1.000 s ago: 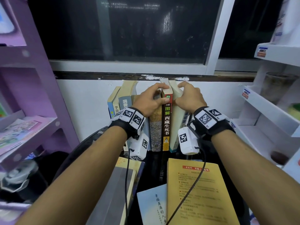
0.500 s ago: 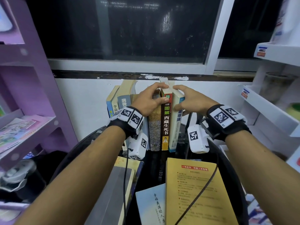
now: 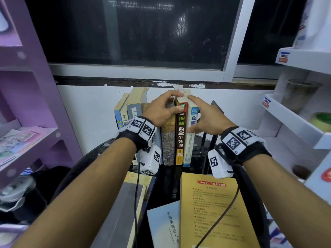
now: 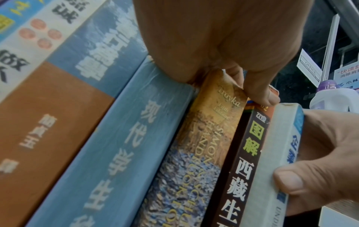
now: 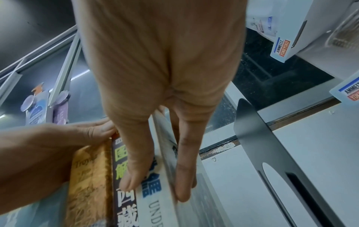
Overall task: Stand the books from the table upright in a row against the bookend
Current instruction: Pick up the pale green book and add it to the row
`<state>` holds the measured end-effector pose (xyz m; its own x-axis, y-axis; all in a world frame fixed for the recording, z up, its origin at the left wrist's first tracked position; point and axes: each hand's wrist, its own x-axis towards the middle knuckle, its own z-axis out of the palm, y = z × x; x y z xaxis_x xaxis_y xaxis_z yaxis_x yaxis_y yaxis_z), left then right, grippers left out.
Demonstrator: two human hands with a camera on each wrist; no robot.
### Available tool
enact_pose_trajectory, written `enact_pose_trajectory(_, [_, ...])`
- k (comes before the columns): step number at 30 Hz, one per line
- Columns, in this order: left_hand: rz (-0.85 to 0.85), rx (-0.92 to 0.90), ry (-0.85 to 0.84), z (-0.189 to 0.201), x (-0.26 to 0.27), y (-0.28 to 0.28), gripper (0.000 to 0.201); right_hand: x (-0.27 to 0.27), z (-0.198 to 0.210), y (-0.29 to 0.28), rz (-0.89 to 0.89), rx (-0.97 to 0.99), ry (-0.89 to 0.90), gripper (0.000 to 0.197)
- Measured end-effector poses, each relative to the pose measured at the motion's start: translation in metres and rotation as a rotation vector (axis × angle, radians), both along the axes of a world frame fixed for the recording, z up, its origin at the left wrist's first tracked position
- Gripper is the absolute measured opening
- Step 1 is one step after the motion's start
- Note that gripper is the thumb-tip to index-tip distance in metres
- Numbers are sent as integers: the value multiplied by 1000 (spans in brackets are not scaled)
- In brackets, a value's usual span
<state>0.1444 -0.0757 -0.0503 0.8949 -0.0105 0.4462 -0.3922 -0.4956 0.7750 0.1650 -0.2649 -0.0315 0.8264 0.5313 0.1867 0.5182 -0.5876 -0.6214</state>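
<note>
Upright white-spined book (image 3: 191, 129) ends the row, pinched by right hand (image 3: 206, 119); left hand (image 3: 161, 111) grips neighbouring books (image 3: 180, 133). Right wrist now closer in.

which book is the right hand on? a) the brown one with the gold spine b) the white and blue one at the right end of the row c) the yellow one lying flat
b: the right hand pinches the white and blue book at the row's right end, thumb on its spine and fingers along its outer cover.
</note>
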Motion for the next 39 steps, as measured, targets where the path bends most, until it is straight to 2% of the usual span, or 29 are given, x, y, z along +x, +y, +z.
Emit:
enact_pose_trajectory(17, [2, -4, -37, -1, 3, 0, 34, 11, -7, 10, -10, 15, -85, 104])
enact_pose_trajectory(31, [26, 37, -30, -1, 2, -1, 34, 10, -8, 11, -17, -51, -50, 105])
enact_pose_trajectory(39, [58, 69, -30, -1, -2, -5, 34, 5, -13, 8, -23, -9, -33, 102])
